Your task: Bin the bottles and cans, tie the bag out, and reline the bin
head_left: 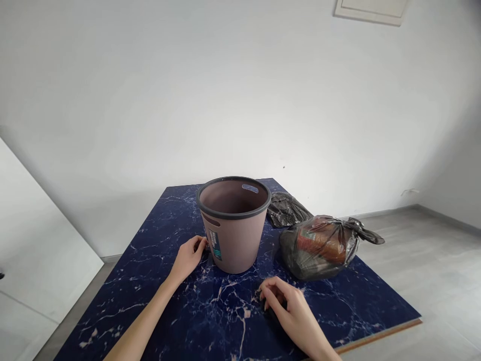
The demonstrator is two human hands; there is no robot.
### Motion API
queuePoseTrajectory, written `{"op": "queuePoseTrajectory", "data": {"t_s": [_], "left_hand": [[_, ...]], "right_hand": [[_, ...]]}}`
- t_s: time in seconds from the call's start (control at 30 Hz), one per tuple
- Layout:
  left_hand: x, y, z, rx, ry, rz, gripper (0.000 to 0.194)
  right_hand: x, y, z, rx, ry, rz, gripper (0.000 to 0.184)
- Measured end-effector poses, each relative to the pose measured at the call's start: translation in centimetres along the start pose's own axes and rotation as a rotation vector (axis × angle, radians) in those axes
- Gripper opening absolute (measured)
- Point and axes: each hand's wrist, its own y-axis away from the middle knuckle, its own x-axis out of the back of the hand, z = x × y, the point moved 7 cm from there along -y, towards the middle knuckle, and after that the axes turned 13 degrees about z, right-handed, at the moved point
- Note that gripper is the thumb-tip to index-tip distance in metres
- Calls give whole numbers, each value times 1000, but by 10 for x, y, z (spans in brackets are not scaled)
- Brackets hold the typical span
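Note:
A mauve-brown plastic trash bin with a dark grey rim stands upright on the blue marbled table. It has handle slots and a green-and-black label. My left hand rests at the bin's lower left side, fingers loosely bent and holding nothing; whether the fingertips touch the bin, I cannot tell. On the tabletop in front and to the right lies my right hand, fingers loosely curled, thumb apart, with nothing visible in it. Beyond it sits a knotted black translucent garbage bag, filled, with something reddish-brown showing through.
Behind the bin, to the right, a crumpled black plastic bag lies flat on the table. A white wall rises at the back. White furniture stands at the left, and grey floor shows past the table's right edge.

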Motion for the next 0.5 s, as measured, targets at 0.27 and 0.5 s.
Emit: {"op": "queuePoseTrajectory", "data": {"t_s": [0.27, 0.5], "left_hand": [[-2, 1, -2, -8, 7, -28, 51], [-1, 2, 0, -22, 4, -20, 50]], "right_hand": [[57, -102, -78, 316, 837, 234, 29], [37, -229, -35, 29, 1090, -162, 23]]}}
